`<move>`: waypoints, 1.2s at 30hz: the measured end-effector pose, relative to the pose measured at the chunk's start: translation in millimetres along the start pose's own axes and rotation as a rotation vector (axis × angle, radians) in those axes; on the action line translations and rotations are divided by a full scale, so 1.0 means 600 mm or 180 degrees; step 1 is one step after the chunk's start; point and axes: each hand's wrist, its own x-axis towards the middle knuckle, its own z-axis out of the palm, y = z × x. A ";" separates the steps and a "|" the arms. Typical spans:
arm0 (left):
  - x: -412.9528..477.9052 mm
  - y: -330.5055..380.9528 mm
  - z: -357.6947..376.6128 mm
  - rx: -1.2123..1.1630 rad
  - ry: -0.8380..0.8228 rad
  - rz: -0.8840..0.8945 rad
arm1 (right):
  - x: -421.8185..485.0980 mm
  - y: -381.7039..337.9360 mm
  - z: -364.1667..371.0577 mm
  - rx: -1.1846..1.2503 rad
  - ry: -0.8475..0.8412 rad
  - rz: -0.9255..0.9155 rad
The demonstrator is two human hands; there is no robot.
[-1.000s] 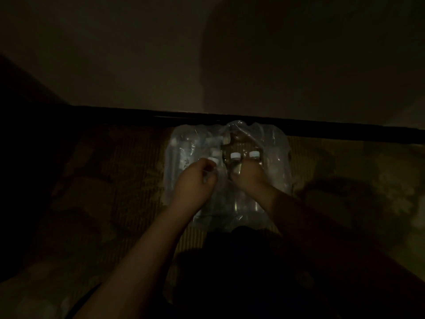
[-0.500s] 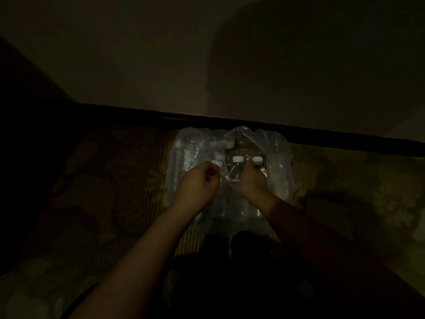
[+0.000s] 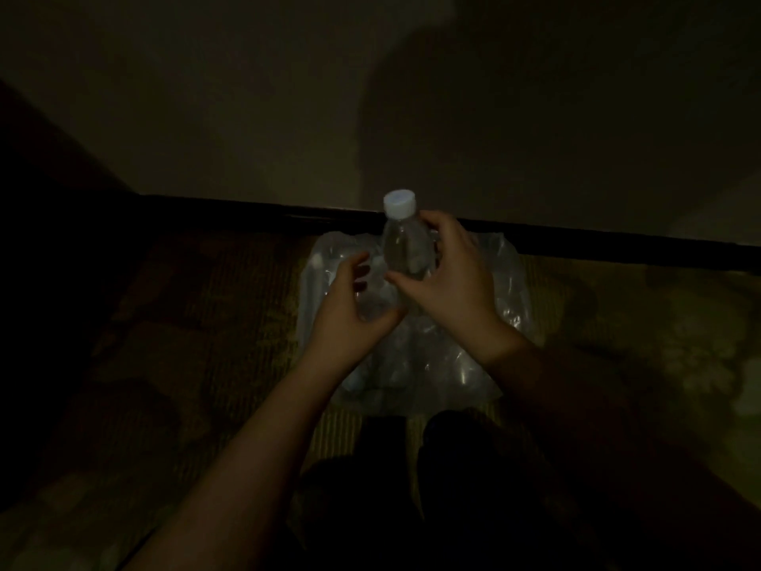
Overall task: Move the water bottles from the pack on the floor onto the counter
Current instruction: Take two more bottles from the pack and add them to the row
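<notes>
The scene is very dim. A clear plastic-wrapped pack of water bottles lies on the patterned floor against the wall. My right hand grips a clear water bottle with a white cap, held upright above the pack. My left hand hovers just left of the bottle, above the pack, with fingers loosely curved and nothing in it. The other bottles inside the wrap are hard to make out. The counter is not in view.
A dark baseboard runs along the foot of a plain wall. Patterned carpet spreads to both sides. A dark shape fills the left edge. My dark feet stand just before the pack.
My right hand has pulled one bottle up out of the pack and raised it. My left hand has let go of the wrap and opened beside the bottle.
</notes>
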 end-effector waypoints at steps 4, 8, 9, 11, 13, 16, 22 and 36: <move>-0.002 0.007 -0.006 -0.0195 -0.0081 0.0166 | 0.000 -0.036 -0.016 0.0004 -0.0274 -0.0402; -0.008 0.024 -0.014 -0.0367 -0.0035 0.0315 | 0.006 -0.058 -0.023 0.1104 -0.0453 -0.0216; -0.009 0.028 -0.017 -0.0420 -0.0003 0.0321 | 0.009 -0.060 -0.022 0.1299 -0.0482 -0.0208; -0.009 0.029 -0.023 -0.0443 0.0066 0.0248 | 0.015 -0.058 -0.017 0.1480 -0.0634 -0.0181; -0.011 0.024 -0.027 -0.0383 0.0105 0.0116 | 0.024 -0.045 -0.010 0.1709 -0.0798 0.0047; -0.015 0.016 -0.034 -0.0109 0.0107 -0.0121 | 0.035 0.005 0.005 0.1309 -0.0596 0.0486; -0.016 0.005 -0.060 -0.0076 0.0143 -0.0419 | 0.004 0.148 0.049 -0.1692 -0.1425 0.1342; -0.017 -0.016 -0.084 0.0442 0.0419 -0.0508 | -0.010 0.175 0.077 -0.1184 -0.1101 0.2068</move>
